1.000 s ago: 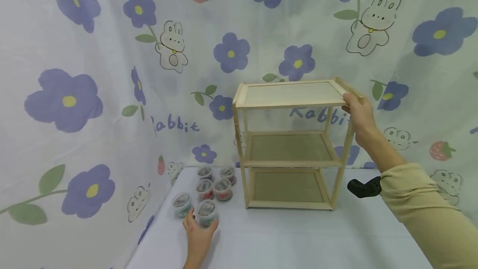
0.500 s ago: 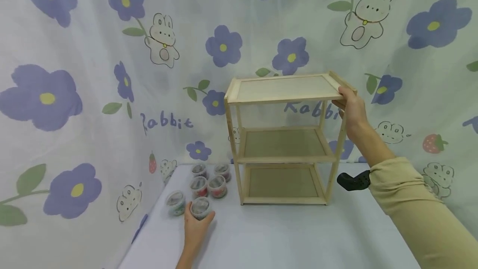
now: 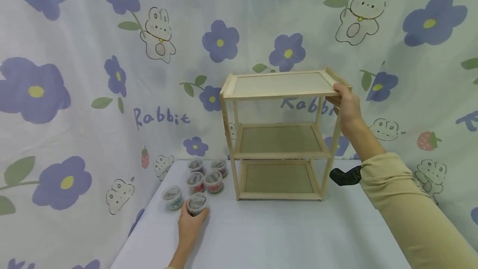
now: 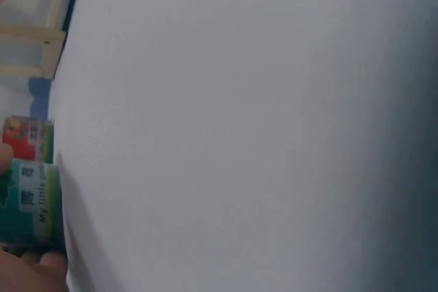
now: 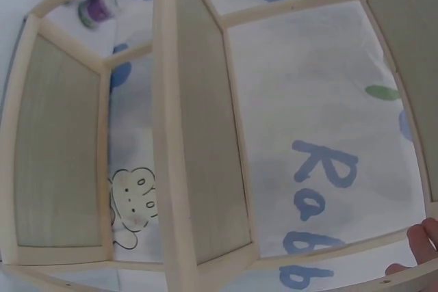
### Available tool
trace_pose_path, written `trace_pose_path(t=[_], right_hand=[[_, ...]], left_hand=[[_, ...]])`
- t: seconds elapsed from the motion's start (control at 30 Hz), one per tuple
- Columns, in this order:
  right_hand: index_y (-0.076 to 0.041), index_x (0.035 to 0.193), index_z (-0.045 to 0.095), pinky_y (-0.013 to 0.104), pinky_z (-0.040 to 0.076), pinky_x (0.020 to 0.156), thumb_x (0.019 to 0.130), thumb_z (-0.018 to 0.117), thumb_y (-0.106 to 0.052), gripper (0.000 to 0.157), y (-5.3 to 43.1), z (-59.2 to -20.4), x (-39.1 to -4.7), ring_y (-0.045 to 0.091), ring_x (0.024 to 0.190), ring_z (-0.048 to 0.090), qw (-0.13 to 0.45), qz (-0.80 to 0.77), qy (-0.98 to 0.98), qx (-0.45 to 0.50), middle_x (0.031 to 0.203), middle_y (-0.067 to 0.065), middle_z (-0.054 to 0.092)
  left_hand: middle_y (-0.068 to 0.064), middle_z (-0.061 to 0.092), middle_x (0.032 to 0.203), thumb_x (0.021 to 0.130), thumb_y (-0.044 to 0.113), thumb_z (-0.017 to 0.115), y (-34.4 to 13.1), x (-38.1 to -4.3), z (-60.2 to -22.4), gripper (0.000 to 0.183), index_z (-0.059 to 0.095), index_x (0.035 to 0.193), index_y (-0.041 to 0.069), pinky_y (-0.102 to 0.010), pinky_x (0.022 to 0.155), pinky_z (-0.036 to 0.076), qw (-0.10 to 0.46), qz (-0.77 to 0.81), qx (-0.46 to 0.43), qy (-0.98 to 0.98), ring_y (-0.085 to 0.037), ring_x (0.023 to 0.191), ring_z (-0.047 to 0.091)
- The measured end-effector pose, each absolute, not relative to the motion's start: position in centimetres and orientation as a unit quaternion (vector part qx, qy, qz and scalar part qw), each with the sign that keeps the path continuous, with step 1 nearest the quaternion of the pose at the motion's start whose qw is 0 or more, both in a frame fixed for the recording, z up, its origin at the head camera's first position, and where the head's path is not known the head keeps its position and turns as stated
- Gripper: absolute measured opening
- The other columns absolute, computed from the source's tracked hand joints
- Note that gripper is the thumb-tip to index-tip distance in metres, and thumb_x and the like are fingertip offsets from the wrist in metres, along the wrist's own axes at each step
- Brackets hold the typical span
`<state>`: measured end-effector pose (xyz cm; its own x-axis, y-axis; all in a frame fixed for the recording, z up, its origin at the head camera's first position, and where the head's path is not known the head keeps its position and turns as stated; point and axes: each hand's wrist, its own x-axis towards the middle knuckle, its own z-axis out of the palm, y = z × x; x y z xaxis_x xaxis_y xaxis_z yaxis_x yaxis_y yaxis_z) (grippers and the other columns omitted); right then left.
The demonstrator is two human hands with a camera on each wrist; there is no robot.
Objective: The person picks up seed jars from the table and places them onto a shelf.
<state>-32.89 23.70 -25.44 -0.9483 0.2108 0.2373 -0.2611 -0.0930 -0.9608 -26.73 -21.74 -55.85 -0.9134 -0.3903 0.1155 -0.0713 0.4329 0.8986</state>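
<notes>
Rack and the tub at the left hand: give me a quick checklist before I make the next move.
1. Left hand grips the front tub: ok.
2. Right hand holds the rack near its top right front corner: ok.
3. Rack stands upright on the table: ok.
4. Front tub lifted off the table: cannot tell.
5. Front tub inside the rack: not ok, it is outside, to the left.
</notes>
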Motion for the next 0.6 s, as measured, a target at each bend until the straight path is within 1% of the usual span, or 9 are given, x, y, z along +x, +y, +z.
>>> trace_pose_path(t=[0.03,0.13,0.2,0.37,0.43,0.47,0.53,0.6], right_hand=[[-0.021,0.11,0.065,0.042,0.008,0.123,0.1,0.044,-0.046,0.034,23.7,-25.4,-32.9,0.019,0.134,0.048,0.16,0.74,-0.653,0.02,0.078,-0.027,0.07],[-0.019,0.113,0.065,0.041,0.008,0.123,0.1,0.045,-0.046,0.035,23.6,-25.3,-32.9,0.017,0.129,0.052,0.161,0.747,-0.645,0.017,0.077,-0.026,0.07],[-0.019,0.113,0.065,0.042,0.009,0.123,0.1,0.045,-0.046,0.036,23.6,-25.3,-33.0,0.017,0.129,0.052,0.16,0.748,-0.644,0.016,0.077,-0.027,0.07],[-0.024,0.098,0.068,0.044,0.011,0.123,0.1,0.045,-0.045,0.031,23.6,-25.2,-33.2,0.019,0.133,0.05,0.159,0.751,-0.641,0.021,0.076,-0.024,0.071],[-0.025,0.096,0.068,0.044,0.012,0.123,0.1,0.045,-0.045,0.03,23.7,-25.2,-33.3,0.019,0.133,0.05,0.159,0.75,-0.642,0.021,0.077,-0.024,0.071],[-0.024,0.097,0.068,0.043,0.012,0.123,0.1,0.046,-0.044,0.03,23.7,-25.2,-33.4,0.018,0.133,0.051,0.159,0.75,-0.642,0.021,0.077,-0.024,0.071],[-0.021,0.105,0.067,0.042,0.012,0.123,0.1,0.046,-0.045,0.032,23.8,-25.2,-33.5,0.019,0.135,0.049,0.157,0.75,-0.642,0.019,0.081,-0.024,0.072],[-0.017,0.117,0.064,0.041,0.013,0.123,0.099,0.045,-0.045,0.039,23.9,-25.2,-33.7,0.02,0.136,0.048,0.155,0.746,-0.648,0.016,0.096,-0.02,0.073]], left_hand=[[-0.036,0.044,0.141,0.084,0.025,0.078,-21.7,-26.7,-55.8,0.082,0.033,0.146,-0.005,-0.058,0.109,0.035,0.155,-0.51,0.139,-0.835,-0.048,0.131,0.044],[-0.035,0.047,0.139,0.083,0.024,0.078,-21.6,-26.5,-55.7,0.081,0.036,0.145,-0.004,-0.057,0.108,0.037,0.153,-0.502,0.138,-0.84,-0.047,0.129,0.047],[-0.035,0.048,0.138,0.083,0.025,0.078,-21.3,-26.3,-55.5,0.081,0.036,0.145,-0.005,-0.057,0.107,0.038,0.151,-0.498,0.135,-0.843,-0.047,0.127,0.048],[-0.033,0.052,0.135,0.082,0.027,0.079,-20.5,-25.9,-55.1,0.083,0.037,0.145,-0.006,-0.054,0.105,0.041,0.145,-0.503,0.125,-0.843,-0.043,0.124,0.052],[-0.031,0.053,0.134,0.081,0.029,0.08,-20.0,-25.8,-54.9,0.083,0.038,0.145,-0.005,-0.052,0.105,0.042,0.139,-0.513,0.118,-0.839,-0.041,0.123,0.054],[-0.031,0.053,0.134,0.081,0.029,0.08,-19.8,-25.7,-54.7,0.083,0.038,0.145,-0.005,-0.052,0.105,0.042,0.138,-0.518,0.111,-0.837,-0.041,0.123,0.054],[-0.029,0.054,0.133,0.081,0.029,0.081,-19.1,-25.6,-54.3,0.083,0.039,0.145,-0.005,-0.05,0.105,0.043,0.133,-0.528,0.101,-0.833,-0.04,0.123,0.054],[-0.028,0.053,0.134,0.082,0.029,0.081,-18.5,-25.5,-53.8,0.082,0.04,0.144,-0.004,-0.049,0.106,0.043,0.129,-0.535,0.089,-0.83,-0.039,0.125,0.054]])
